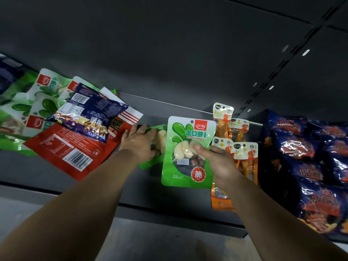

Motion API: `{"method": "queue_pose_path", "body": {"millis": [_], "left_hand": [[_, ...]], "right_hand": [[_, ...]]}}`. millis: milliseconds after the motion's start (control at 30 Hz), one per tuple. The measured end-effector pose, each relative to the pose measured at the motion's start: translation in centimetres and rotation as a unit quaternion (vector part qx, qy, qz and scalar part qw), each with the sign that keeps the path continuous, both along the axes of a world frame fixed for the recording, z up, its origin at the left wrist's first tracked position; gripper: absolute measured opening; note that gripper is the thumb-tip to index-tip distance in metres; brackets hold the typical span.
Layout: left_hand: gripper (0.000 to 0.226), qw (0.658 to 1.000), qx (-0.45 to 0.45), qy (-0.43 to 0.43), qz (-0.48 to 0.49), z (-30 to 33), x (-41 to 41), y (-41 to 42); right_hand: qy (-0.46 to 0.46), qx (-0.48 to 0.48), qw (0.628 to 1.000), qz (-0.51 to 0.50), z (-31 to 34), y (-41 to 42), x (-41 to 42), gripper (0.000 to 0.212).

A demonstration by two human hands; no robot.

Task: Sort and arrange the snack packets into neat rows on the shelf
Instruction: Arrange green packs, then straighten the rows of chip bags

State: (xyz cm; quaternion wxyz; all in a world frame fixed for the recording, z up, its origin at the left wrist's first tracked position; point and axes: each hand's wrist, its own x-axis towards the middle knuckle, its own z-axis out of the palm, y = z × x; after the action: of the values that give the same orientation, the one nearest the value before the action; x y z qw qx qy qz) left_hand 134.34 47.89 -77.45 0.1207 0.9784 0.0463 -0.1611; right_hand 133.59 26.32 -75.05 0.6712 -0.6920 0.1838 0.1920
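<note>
Loose packets (62, 117) left, stacked packets (310, 157) right on shelf (56, 172).

Glossy plastic snack packets (188, 151) – crinkled, light-catching – on a matt, smooth grey shelf (116, 178).
</note>
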Motion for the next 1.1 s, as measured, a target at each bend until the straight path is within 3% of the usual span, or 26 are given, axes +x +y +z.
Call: {"method": "queue_pose_path", "body": {"millis": [200, 400, 467, 533, 667, 767, 833, 867, 967, 1000, 1033, 1100], "left_hand": [[0.080, 0.997, 0.019, 0.034, -0.071, 0.7, -1.6, 0.0], [0.075, 0.992, 0.052, 0.045, -0.101, 0.8, -2.2, 0.1], [0.076, 0.992, 0.057, 0.042, -0.106, 0.9, -2.2, 0.0], [0.077, 0.991, 0.060, 0.041, -0.108, 1.0, -2.3, -0.1], [0.074, 0.997, 0.024, 0.026, -0.070, 0.9, -2.6, -0.2], [0.051, 0.992, -0.088, -0.093, 0.016, 0.7, -3.2, -0.8], [0.033, 0.952, -0.219, -0.161, 0.143, 1.0, -3.5, -2.2], [0.032, 0.916, -0.297, -0.160, 0.218, 1.3, -3.6, -3.0], [0.066, 0.741, -0.537, -0.084, 0.394, 2.6, -3.6, -5.0], [0.076, 0.704, -0.580, -0.044, 0.407, 2.8, -3.6, -5.2], [0.079, 0.683, -0.609, -0.007, 0.403, 3.1, -3.9, -5.3], [0.054, 0.680, -0.627, 0.028, 0.378, 3.7, -4.6, -5.1]], "right_hand": [[-0.006, 0.004, 1.000, 0.018, -0.8, -0.1, 0.1, 0.103], [-0.014, 0.008, 1.000, 0.020, 0.7, 0.4, -0.6, 0.071], [-0.016, 0.018, 0.999, 0.025, 1.1, -0.1, -0.5, 0.036], [-0.025, 0.025, 0.999, 0.025, 1.3, -0.5, -0.5, 0.017], [-0.034, 0.010, 0.999, 0.027, 1.8, -1.1, -0.5, 0.010], [-0.037, -0.006, 0.999, 0.036, 2.2, -1.3, -0.6, 0.018], [-0.046, 0.002, 0.998, 0.044, 2.8, -0.9, -0.8, 0.024], [-0.050, 0.008, 0.998, 0.046, 2.9, -0.7, -0.8, 0.027], [-0.046, 0.003, 0.998, 0.050, 3.6, 0.4, -1.0, 0.024], [-0.042, 0.012, 0.998, 0.052, 3.6, 0.9, -1.0, 0.018], [-0.038, 0.023, 0.997, 0.058, 3.6, 1.4, -0.9, 0.012], [-0.036, 0.027, 0.995, 0.085, 3.4, 2.3, -0.8, 0.010]]}}
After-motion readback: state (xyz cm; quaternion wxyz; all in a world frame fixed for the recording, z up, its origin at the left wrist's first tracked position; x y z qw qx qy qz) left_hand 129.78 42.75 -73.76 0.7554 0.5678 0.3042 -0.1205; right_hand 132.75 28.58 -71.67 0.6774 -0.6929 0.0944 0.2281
